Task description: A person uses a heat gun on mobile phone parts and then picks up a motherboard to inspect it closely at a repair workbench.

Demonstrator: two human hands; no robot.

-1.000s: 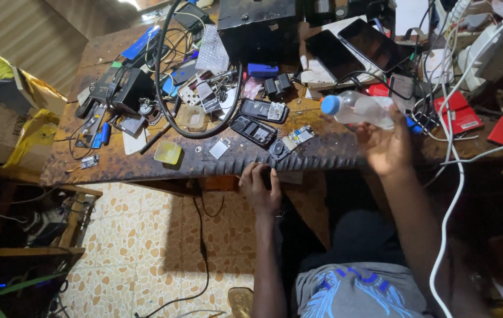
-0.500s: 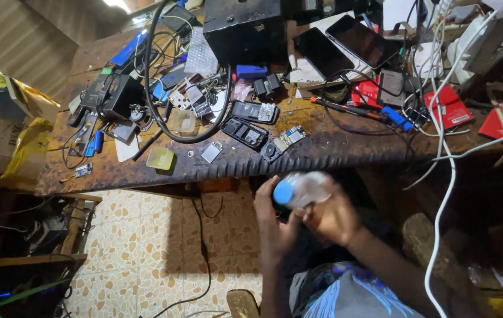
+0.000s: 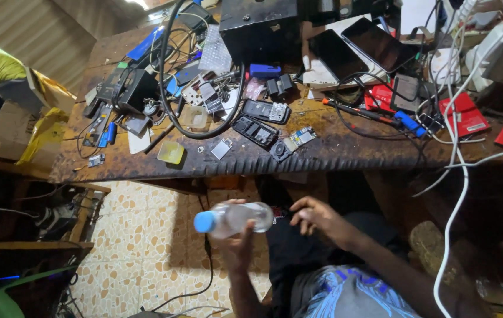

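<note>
Clear plastic bottle lay sideways below the desk edge, left hand fingers clamped on it; right hand fingers apart by its base.

Left hand: raised from the lower edge of the view, forearm near vertical, fingers and thumb curled closed in a grasp. Right hand: positioned just beside the left hand, to its right, not touching it. Fingers are loosely bent and spread, holding nothing. The right forearm extends diagonally toward the lower right, wrist roughly straight.
</note>
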